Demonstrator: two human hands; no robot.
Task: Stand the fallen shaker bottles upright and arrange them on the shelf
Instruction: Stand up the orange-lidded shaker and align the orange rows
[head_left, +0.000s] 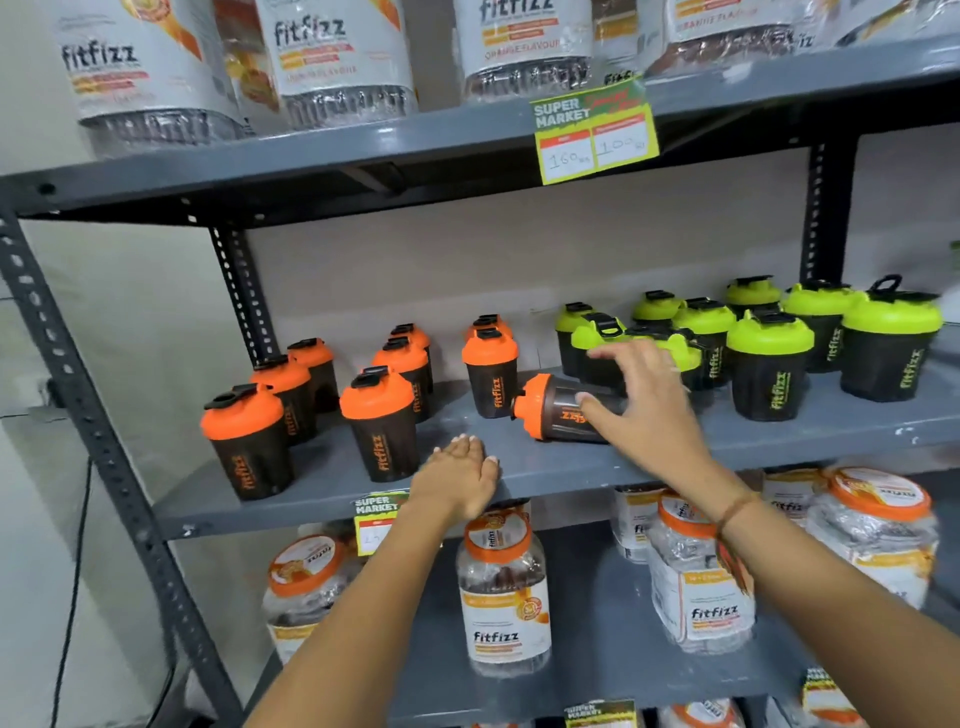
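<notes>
One orange-lidded black shaker bottle (553, 408) lies on its side on the grey middle shelf (779, 431), lid pointing left. My right hand (641, 402) hovers over its body with fingers spread, thumb touching or just short of it. My left hand (457, 475) rests flat on the shelf's front edge, holding nothing. Several orange-lidded shakers (382, 421) stand upright to the left. Several green-lidded shakers (769, 364) stand at the right; one green-lidded shaker (670, 345) behind my right hand appears tipped over, partly hidden.
Large fitfizz jars (504, 587) fill the shelf below and wrapped jars (332, 57) the shelf above. A green price tag (595, 135) hangs from the upper shelf edge. A perforated metal upright (67, 364) stands at the left.
</notes>
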